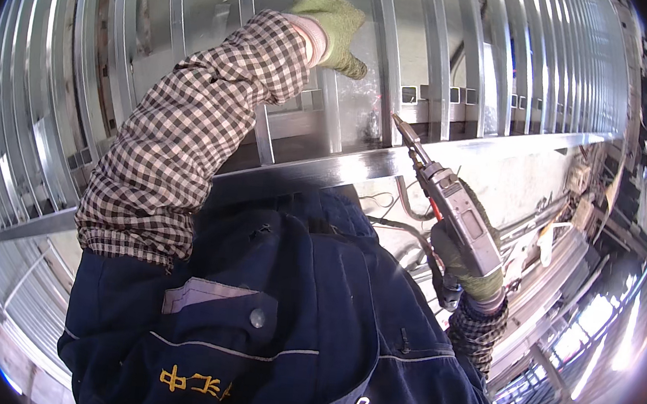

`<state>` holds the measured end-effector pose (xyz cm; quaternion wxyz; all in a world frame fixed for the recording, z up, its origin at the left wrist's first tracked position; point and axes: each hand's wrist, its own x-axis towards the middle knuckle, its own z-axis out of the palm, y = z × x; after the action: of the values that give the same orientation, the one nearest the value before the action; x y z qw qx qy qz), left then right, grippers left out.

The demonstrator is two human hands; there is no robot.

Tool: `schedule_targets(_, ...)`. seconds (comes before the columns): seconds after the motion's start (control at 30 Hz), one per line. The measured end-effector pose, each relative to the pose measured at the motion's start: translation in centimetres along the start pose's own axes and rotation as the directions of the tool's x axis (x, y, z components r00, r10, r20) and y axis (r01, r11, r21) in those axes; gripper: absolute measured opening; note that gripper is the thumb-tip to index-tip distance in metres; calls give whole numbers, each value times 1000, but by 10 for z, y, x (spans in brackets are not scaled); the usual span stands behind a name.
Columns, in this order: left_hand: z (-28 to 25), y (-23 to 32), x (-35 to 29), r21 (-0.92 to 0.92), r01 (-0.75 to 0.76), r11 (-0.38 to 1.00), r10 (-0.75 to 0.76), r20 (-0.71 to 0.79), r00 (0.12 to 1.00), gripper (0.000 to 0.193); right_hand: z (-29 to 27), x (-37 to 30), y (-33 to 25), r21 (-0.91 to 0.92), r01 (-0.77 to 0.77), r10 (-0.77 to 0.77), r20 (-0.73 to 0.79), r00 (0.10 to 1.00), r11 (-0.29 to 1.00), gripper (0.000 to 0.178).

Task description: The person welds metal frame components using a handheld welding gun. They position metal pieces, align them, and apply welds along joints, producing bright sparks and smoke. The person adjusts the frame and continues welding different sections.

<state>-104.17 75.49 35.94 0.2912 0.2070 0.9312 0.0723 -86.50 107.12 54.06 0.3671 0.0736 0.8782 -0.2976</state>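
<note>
My left hand [326, 25], in a green knit glove with a checked sleeve, reaches over the far part of a shiny metal frame of parallel bars. Its thumb is stretched apart from the other fingers, and nothing shows in its grip. Beneath and beside it lies a glossy flat plate [360, 108] between two bars. My right hand [451, 249], gloved too, is wrapped round a grey boxy welding gun [466, 220]. The gun's narrow copper-coloured tip points up and left, at or close to a metal bar [388, 60] near the front rail; contact cannot be made out.
The frame's front rail [334, 169] crosses in front of my body. More upright bars [501, 55] run off on both sides. Dark cables [406, 229] hang below the gun. Long metal lengths [557, 279] and other stock lie to the right, with bright glare beyond.
</note>
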Motion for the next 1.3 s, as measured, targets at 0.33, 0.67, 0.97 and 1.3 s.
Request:
schedule_targets(0.33,11,5,-10,-36,-75,996,74,-39,997,87,53,-41,-16,-70,119,-126,-108,986,990,75)
schedule_targets(0.67,16,3,-16,-126,-177,976,182,35,983,91,89,-54,-82,-272,-61,-6,-239,971,960,70)
schedule_targets(0.97,18,12,-20,-154,-200,968,217,101,971,89,99,-62,-123,-230,-224,164,-255,953,947,70)
schedule_targets(1.3,18,22,-27,-241,-313,919,332,43,942,76,79,-71,-152,-390,-260,197,-196,961,883,45)
